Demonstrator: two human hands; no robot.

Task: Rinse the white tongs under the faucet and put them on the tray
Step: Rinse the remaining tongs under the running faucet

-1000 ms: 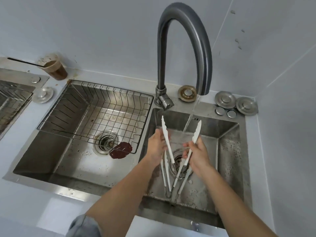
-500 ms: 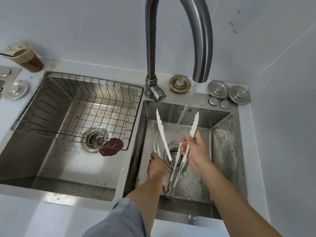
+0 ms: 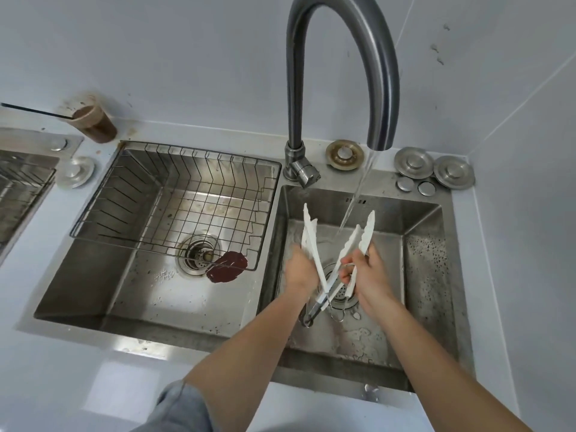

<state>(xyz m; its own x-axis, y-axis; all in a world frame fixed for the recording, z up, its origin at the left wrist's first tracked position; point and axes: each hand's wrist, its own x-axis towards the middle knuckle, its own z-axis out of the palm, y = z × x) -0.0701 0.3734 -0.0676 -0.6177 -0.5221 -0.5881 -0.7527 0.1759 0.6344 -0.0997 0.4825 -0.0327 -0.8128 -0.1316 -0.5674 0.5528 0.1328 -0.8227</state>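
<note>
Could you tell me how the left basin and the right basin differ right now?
The left basin is wider and carries a wire basket; the right basin is narrower, with none. The faucet runs into the right basin, where the left hand and right hand hold white tongs; the left basin gets no stream. Both are steel.

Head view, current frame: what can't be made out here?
- Head view: how many white plastic tongs there are; the arms cross between left hand and right hand.
- Head view: right basin's round drain, mostly covered by tongs and right hand.
- Head view: metal wire rack at far left, cut off by the frame edge.
- Head view: grey curved faucet, arch top cut by upper edge.
</note>
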